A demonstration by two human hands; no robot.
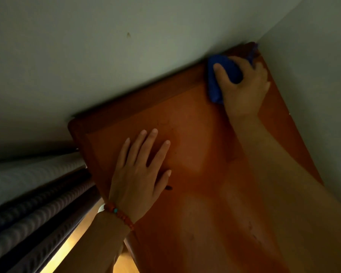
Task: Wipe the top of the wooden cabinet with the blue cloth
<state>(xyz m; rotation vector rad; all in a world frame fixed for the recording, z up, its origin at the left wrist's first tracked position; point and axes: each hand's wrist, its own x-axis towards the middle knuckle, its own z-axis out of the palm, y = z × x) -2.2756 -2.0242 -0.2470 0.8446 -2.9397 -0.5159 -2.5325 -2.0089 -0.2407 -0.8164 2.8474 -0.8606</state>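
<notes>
Blue cloth (pixel 217 79) bunched under right-hand fingers (pixel 220 70) (cabinet's (pixel 195 134) far edge).

A pale grey-green ceiling (pixel 106 56) fills the space above and beyond both hands, and it carries one small dark mark (pixel 128 34) well up and to the left of the right hand. A side wall (pixel 313 75) of the same pale tone runs down just to the right of the right hand, meeting the ceiling in a corner beyond its fingertips. To the left of the left hand hangs a row of curtain folds (pixel 28 213), a lighter ribbed one uppermost and darker ribbed ones below it. Below the left wrist, warm yellow light falls on a strip of wooden floor (pixel 71 247). A string of orange-red beads with one turquoise bead, a bracelet (pixel 119 214), circles the left wrist.
</notes>
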